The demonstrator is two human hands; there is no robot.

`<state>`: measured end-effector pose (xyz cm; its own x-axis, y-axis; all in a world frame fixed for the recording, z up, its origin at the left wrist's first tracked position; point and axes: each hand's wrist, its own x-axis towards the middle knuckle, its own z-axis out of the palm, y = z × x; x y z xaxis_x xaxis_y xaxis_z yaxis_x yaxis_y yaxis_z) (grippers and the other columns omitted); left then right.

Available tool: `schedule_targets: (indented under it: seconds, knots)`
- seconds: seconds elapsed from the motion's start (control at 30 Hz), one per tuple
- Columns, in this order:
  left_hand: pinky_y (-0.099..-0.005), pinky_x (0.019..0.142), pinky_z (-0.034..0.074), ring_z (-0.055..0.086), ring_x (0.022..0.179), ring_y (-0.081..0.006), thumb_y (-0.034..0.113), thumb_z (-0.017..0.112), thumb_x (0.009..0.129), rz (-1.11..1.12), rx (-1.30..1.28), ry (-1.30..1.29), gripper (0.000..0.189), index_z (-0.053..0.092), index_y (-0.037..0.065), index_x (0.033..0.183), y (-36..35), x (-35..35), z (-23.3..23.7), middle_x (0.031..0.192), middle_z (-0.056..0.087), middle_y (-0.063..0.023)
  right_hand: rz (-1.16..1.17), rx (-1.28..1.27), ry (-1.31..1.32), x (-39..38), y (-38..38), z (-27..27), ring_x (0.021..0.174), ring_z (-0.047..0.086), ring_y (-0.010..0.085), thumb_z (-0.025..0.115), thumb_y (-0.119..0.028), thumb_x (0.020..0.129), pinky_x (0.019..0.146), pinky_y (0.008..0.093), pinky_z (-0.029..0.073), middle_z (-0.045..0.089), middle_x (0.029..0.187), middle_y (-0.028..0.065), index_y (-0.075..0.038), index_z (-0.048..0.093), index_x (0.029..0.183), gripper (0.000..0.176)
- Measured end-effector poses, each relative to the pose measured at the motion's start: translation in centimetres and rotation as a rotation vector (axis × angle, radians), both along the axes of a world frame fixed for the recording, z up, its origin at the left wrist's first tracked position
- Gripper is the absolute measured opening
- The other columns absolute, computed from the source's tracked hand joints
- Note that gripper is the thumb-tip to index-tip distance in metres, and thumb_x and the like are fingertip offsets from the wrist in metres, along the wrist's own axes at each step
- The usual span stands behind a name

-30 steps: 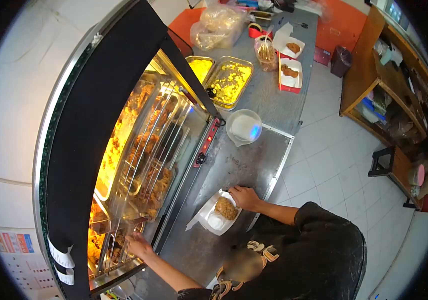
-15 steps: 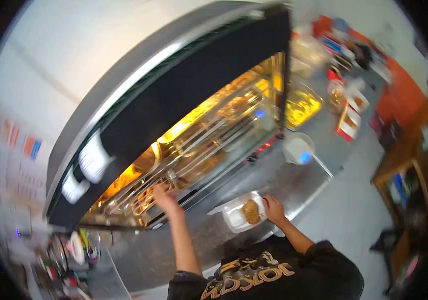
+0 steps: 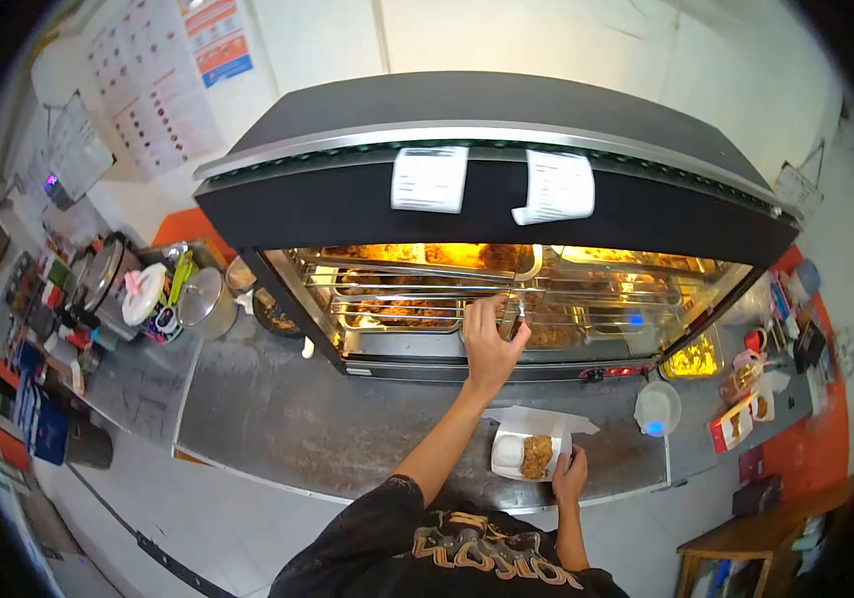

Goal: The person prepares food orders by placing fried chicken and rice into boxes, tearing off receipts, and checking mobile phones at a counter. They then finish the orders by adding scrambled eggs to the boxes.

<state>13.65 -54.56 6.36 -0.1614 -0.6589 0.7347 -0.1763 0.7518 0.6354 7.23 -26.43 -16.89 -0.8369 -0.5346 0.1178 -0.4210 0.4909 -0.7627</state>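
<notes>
My left hand [image 3: 492, 349] reaches up to the front of the lit food warmer [image 3: 507, 184], beside its wire racks. Its fingers and thumb are bent round a small, dark, shiny thing that I cannot make out. Trays of browned food [image 3: 402, 314] stand on the racks behind the hand. Lower right, my right hand [image 3: 568, 476] grips the right edge of an open white takeaway box [image 3: 509, 453]. One piece of brown food [image 3: 536, 456] lies in the box, which rests on white paper [image 3: 551, 418] on the metal counter [image 3: 277, 429].
A white tub [image 3: 657, 407] and a tray of yellow food [image 3: 694, 357] stand right of the warmer. Pots [image 3: 205, 299] and utensils crowd the left counter. Two paper slips [image 3: 430, 179] hang on the warmer's front. A wooden table [image 3: 756, 538] is lower right.
The view has swung and levelled, so the warmer now runs across the frame. My left hand is still at the racks, and my right hand is still on the box.
</notes>
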Motion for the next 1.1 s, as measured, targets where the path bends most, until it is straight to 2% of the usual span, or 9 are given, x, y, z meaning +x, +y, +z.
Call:
schedule_targets:
  seconds: [0.03,0.07,0.33,0.47,0.53,0.63,0.97,1.1]
  knots:
    - [-0.0428,0.077,0.044,0.052,0.087,-0.0335,0.009,0.072,0.068,0.024,-0.006,0.006,0.035,0.056,-0.001,0.098,-0.3,0.5,0.0,0.092,0.055,-0.0152,-0.014,-0.053,0.048,0.0,-0.2,-0.5,0.108,0.054,0.0410,0.056,-0.009,0.088,0.094,0.0443,0.042,0.056,0.115,0.0254,0.004,0.050,0.121,0.036]
    - [-0.0430,0.076,0.042,0.051,0.085,-0.0335,0.010,0.073,0.067,0.021,0.014,0.027,0.034,0.055,0.000,0.094,-0.3,0.9,0.0,0.090,0.054,-0.0150,-0.007,-0.011,-0.009,-0.3,0.2,-0.1,0.115,0.051,0.0406,0.056,-0.006,0.087,0.098,0.0433,0.039,0.053,0.123,0.0257,0.005,0.044,0.128,0.044]
    - [-0.0421,0.072,0.040,0.047,0.079,-0.0303,0.013,0.076,0.068,0.233,-0.008,-0.050,0.033,0.050,0.002,0.084,-3.5,8.8,0.6,0.080,0.049,-0.0115,-0.034,-0.008,-0.046,-0.7,0.1,1.3,0.115,0.051,0.0402,0.057,-0.007,0.086,0.099,0.0425,0.038,0.053,0.123,0.0263,0.005,0.044,0.127,0.044]
    - [-0.0416,0.070,0.039,0.047,0.077,-0.0286,0.015,0.079,0.069,0.359,0.011,-0.079,0.035,0.050,0.003,0.083,-4.8,13.0,1.1,0.079,0.049,-0.0097,-0.018,-0.020,-0.017,-1.9,0.5,-0.9,0.116,0.051,0.0409,0.058,-0.008,0.086,0.099,0.0429,0.038,0.053,0.122,0.0266,0.004,0.044,0.126,0.045]
    - [-0.0410,0.067,0.038,0.046,0.075,-0.0272,0.021,0.083,0.068,0.493,-0.023,-0.124,0.040,0.050,0.004,0.083,-5.3,14.5,1.1,0.079,0.049,-0.0081,-0.019,-0.013,-0.034,-2.3,1.2,-0.8,0.116,0.050,0.0410,0.058,-0.007,0.085,0.099,0.0430,0.038,0.053,0.122,0.0267,0.004,0.044,0.126,0.045]
    - [-0.0399,0.066,0.037,0.045,0.075,-0.0266,0.026,0.085,0.066,0.576,-0.037,-0.103,0.045,0.050,0.004,0.082,-6.4,17.0,1.5,0.078,0.048,-0.0072,-0.025,0.004,-0.058,-2.3,1.1,-0.6,0.117,0.050,0.0409,0.058,-0.007,0.085,0.100,0.0433,0.038,0.052,0.123,0.0267,0.004,0.044,0.126,0.044]
    - [-0.0384,0.069,0.038,0.044,0.076,-0.0251,0.026,0.089,0.061,0.749,-0.042,-0.120,0.050,0.051,0.005,0.087,-9.1,23.0,2.0,0.078,0.045,-0.0059,-0.075,0.040,0.001,-1.8,1.2,-1.2,0.110,0.052,0.0408,0.060,-0.013,0.086,0.096,0.0450,0.039,0.055,0.116,0.0245,0.002,0.047,0.122,0.042]
    - [-0.0380,0.071,0.038,0.042,0.076,-0.0257,0.027,0.089,0.062,0.705,-0.023,-0.077,0.053,0.049,0.004,0.086,-9.4,23.0,1.3,0.078,0.042,-0.0060,-0.075,0.064,0.019,-1.9,1.5,-1.4,0.110,0.051,0.0417,0.058,-0.015,0.087,0.095,0.0461,0.039,0.055,0.115,0.0253,0.002,0.049,0.120,0.038]
